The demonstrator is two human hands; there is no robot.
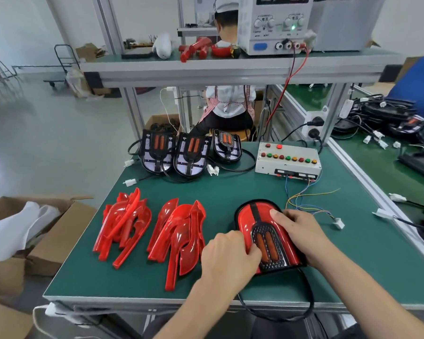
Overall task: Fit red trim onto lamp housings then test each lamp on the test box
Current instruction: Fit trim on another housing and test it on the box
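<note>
Both hands press red trim down onto a lamp housing at the near edge of the green bench.

The lamp housing (267, 238) lies at about 5 o'clock on the bench mat (230, 192), its black cable looping off the front edge. The left hand (227, 255) presses curled fingers on the lamp's left flank; the right hand (296, 231) wraps the right side, thumb flat on the red trim (249, 217). The test box (288, 159) sits at 1 o'clock, three untrimmed housings (190, 154) at 11 o'clock, and loose trim piles (152, 231) at 8 o'clock. The trim looks like thin, glossy moulded plastic: light, stiff, slippery and probably easy to crack or scuff. It is best gripped by the outer rims and pressed evenly near the edges.
</note>
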